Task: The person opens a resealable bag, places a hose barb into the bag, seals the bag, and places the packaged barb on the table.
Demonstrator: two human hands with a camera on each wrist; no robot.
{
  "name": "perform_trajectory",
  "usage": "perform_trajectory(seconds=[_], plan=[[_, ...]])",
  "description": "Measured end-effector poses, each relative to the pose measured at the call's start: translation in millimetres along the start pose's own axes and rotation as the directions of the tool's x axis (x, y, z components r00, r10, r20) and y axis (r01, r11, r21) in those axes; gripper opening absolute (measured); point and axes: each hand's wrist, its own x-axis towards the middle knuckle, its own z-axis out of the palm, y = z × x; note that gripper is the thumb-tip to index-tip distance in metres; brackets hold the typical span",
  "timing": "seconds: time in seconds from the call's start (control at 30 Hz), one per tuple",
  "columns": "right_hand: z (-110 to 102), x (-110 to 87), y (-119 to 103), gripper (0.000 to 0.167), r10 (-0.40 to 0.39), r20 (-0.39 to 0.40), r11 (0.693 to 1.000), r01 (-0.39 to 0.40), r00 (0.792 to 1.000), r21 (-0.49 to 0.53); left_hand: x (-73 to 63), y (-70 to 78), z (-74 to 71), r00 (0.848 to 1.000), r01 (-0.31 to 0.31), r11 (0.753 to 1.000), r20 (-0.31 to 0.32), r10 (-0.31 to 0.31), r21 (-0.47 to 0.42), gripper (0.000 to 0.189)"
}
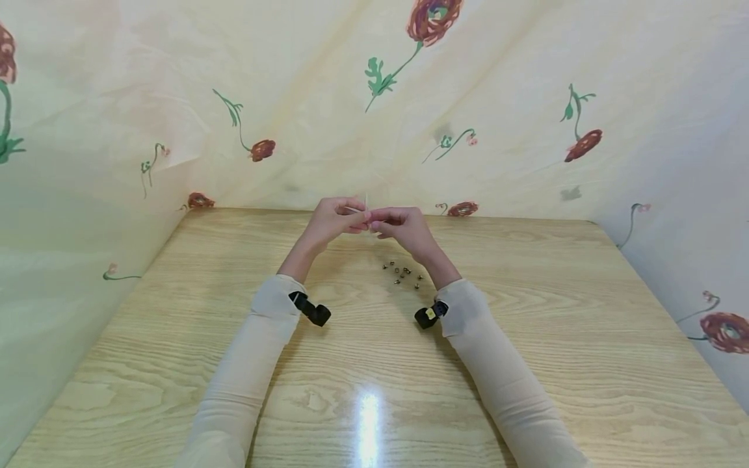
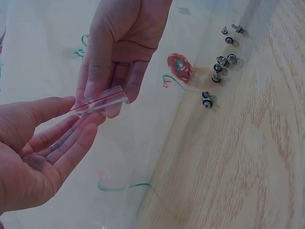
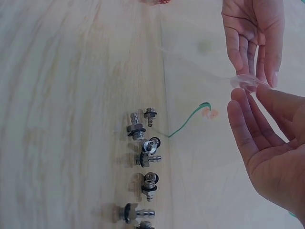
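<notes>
Between both hands, over the far part of the table, is a small clear zip-lock bag with a red line along its seal. My left hand pinches one side of its top between thumb and fingers. From the other side, my right hand pinches the bag close to the left fingertips. In the right wrist view the bag shows as a thin transparent film, partly hidden by the fingers. Nearer than the hands, several small metal barbed hose fittings with black rings lie loose on the table.
The light wood-grain table reaches back to a cream cloth with printed flowers, which hangs behind it and at both sides. A black wrist camera sits on the left sleeve, another camera on the right.
</notes>
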Motion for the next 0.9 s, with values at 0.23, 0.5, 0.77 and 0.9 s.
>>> perform_trajectory(seconds=[0.23,0.5,0.77,0.9], plan=[[2.4,-0.4,0.7,0.027,-0.017,-0.026,0.999,0.016,1.0,-0.028,-1.5,0.8,3.2,1.0,-0.001,1.0,-0.012,0.002,0.014,0.025],[5.8,-1.5,1.1,0.025,-0.06,-0.084,0.997,0.055,0.995,-0.057,-1.1,0.4,11.6,0.997,-0.016,0.999,-0.073,0.018,0.031,0.022],[6.1,-1.0,-1.5,0.024,-0.066,-0.097,0.996,0.06,0.993,-0.071,-2.6,-0.8,16.6,0.992,-0.052,0.999,-0.117,0.052,0.002,0.022],[5.7,-1.7,-3.1,0.025,-0.054,-0.096,0.996,0.047,0.994,-0.071,-1.9,-2.0,18.5,0.988,-0.079,0.997,-0.133,0.078,-0.001,0.021]])
